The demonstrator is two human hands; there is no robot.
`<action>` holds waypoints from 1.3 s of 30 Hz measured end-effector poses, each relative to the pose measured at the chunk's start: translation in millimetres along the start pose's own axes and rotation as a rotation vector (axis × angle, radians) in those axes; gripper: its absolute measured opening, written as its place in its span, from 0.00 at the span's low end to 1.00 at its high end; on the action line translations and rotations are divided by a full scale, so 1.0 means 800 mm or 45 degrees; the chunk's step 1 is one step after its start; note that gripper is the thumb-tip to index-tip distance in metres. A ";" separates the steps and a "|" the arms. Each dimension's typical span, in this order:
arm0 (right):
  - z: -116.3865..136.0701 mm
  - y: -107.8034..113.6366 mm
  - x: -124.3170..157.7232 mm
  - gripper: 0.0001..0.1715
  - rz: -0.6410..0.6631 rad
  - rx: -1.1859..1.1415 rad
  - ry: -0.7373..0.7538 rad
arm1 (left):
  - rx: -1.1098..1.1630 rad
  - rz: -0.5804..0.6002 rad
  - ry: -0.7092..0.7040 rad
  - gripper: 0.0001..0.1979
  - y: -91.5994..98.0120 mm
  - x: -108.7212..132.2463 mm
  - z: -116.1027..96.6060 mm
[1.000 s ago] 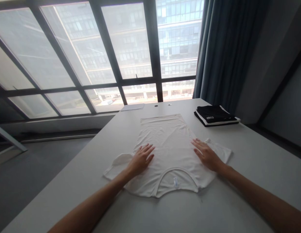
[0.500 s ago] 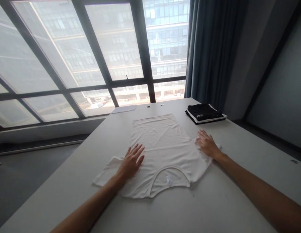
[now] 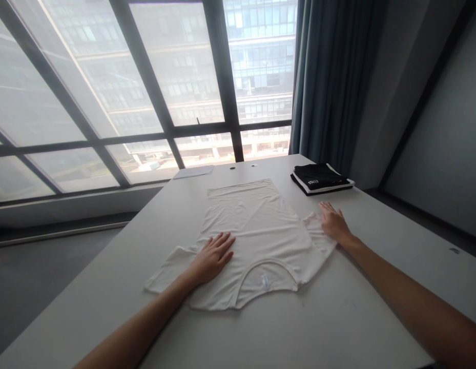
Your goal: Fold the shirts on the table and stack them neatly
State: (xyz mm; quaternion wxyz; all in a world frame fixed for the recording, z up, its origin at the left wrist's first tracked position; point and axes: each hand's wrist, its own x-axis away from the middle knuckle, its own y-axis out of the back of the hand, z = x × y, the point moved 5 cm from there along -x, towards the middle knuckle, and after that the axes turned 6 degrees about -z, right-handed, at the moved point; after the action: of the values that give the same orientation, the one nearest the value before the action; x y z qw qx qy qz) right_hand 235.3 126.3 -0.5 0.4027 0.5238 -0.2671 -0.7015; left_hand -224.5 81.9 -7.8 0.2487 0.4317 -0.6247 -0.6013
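A white T-shirt (image 3: 253,225) lies spread flat on the grey table (image 3: 337,318), collar toward me and hem toward the window. My left hand (image 3: 212,256) rests flat on the shirt's left chest area, fingers stretched out. My right hand (image 3: 333,223) lies flat at the shirt's right sleeve, fingers extended over its outer edge. Neither hand holds anything.
A folded stack of black and white clothes (image 3: 321,178) sits at the table's far right. A sheet of paper (image 3: 193,171) lies at the far edge near the window. A dark curtain (image 3: 330,77) hangs at the right.
My right hand has slid outward to the right, from the shirt's body onto the right sleeve. My left hand stays on the shirt's left side. The view has shifted slightly.
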 end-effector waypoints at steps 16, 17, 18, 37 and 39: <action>0.040 -0.008 0.008 0.28 0.044 -0.201 0.281 | 0.029 -0.003 -0.006 0.28 0.005 0.002 -0.006; 0.046 -0.009 0.011 0.29 0.079 -0.206 0.309 | 0.028 0.007 0.001 0.28 0.006 0.002 -0.008; 0.052 -0.011 0.016 0.30 0.120 -0.209 0.338 | 0.028 0.014 0.009 0.29 0.007 0.003 -0.010; 0.134 -0.035 0.097 0.33 0.602 -0.376 0.869 | 0.155 -0.347 0.477 0.20 0.070 0.025 0.061; 0.130 -0.040 0.097 0.34 0.604 -0.360 0.862 | 0.177 -0.287 0.514 0.17 0.085 0.040 0.094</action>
State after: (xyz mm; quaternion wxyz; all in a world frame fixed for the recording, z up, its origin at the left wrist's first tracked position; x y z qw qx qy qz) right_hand 117.6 72.6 -34.4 0.6855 0.5881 -0.1342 -0.4078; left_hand -319.6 88.6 39.7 0.2696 0.6262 -0.5502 -0.4822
